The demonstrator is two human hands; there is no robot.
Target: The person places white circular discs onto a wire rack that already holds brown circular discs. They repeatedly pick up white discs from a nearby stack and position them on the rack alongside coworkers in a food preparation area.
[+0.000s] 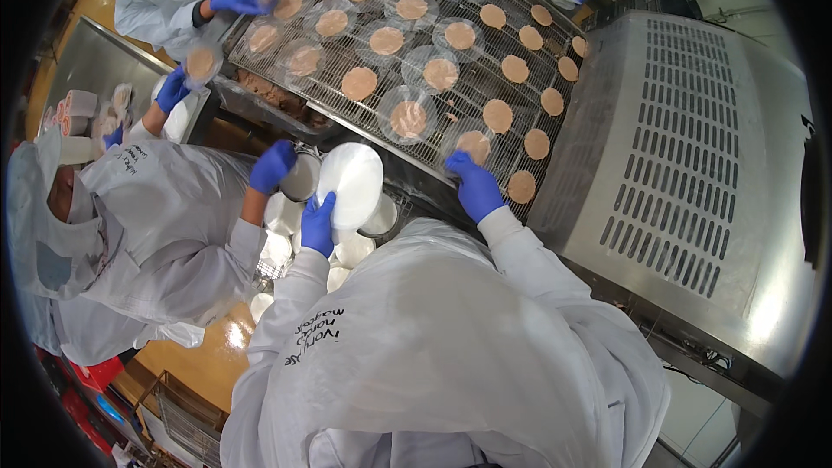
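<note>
The left hand, raised, gripped one white disc by its lower edge. The right hand reached forward, fingers spread on a patty on the wire belt, apparently not gripping; roughly thirty patties lay there.

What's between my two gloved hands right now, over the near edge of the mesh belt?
The head view shows the white round lid held by your left hand, then dark belt edge before your right hand, which touches a patty.
</note>
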